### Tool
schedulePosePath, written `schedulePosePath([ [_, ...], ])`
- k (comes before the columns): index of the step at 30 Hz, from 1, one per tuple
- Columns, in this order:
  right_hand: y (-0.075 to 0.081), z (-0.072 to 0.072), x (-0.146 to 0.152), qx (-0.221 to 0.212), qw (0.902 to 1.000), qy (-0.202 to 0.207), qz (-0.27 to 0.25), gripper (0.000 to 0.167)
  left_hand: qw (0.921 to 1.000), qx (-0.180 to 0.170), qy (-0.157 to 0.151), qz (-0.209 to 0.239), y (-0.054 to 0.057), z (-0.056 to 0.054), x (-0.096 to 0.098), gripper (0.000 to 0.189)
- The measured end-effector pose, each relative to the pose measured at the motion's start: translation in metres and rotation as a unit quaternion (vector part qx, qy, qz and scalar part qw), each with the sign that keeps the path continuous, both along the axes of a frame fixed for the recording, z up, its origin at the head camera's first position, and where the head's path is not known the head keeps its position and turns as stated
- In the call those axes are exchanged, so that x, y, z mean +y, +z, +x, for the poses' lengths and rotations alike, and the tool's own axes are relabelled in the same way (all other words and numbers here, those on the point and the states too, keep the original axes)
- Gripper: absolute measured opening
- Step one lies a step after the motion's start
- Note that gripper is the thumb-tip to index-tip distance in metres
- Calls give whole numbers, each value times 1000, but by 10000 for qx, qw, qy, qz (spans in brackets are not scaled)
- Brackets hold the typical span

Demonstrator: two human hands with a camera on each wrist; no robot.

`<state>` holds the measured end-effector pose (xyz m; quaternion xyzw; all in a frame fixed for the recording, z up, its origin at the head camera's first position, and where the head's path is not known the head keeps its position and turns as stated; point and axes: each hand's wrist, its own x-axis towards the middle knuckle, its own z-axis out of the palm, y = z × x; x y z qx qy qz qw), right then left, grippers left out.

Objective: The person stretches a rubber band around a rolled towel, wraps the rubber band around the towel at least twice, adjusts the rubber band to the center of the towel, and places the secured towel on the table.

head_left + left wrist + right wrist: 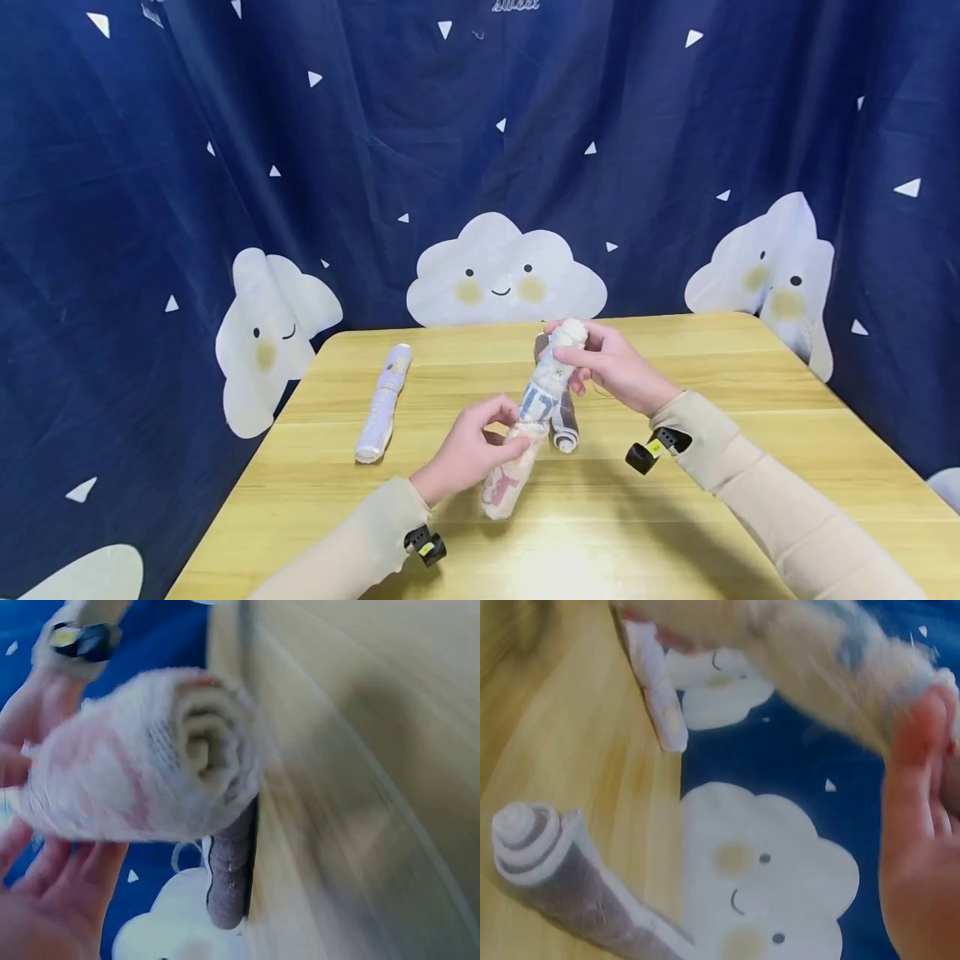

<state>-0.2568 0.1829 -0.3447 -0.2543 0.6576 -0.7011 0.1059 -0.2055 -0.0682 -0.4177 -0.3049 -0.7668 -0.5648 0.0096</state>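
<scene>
A rolled towel, whitish with blue and pink patches, is held off the table on a slant between both hands. My left hand grips its lower part between thumb and fingers. Near the upper end, my right hand holds the same roll, its thumb lying across the front. Behind it a brown-grey rolled towel lies on the table, partly hidden by the held roll and the right hand. The left wrist view shows the spiral end of the held towel close up.
A lilac rolled towel lies on the left part of the wooden table. Beyond the table's far edge hangs a dark blue curtain with white clouds and triangles. Each wrist wears a small black camera.
</scene>
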Motion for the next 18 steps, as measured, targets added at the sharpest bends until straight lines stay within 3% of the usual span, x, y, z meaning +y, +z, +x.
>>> schedulePosePath([
  [5, 0, 6, -15, 117, 9927, -1181, 194, 33, 9912, 1083, 619, -437, -2, 9, 6, 34],
  [7, 2, 8, -19, 85, 9883, -1512, 179, 30, 9798, 1666, 816, -752, -2, 11, 8, 39],
  [11, 4, 11, -24, 65, 9812, -1915, 221, 28, 9466, 2675, 1197, -1343, -3, 11, 11, 41],
  [13, 4, 11, -25, 127, 9791, -1998, 362, 28, 9374, 2825, 1289, -1577, -3, 10, 11, 37],
  [18, -2, 7, -27, 203, 9739, -2097, 849, 29, 9333, 2600, 1238, -2146, -5, 5, 10, 28],
])
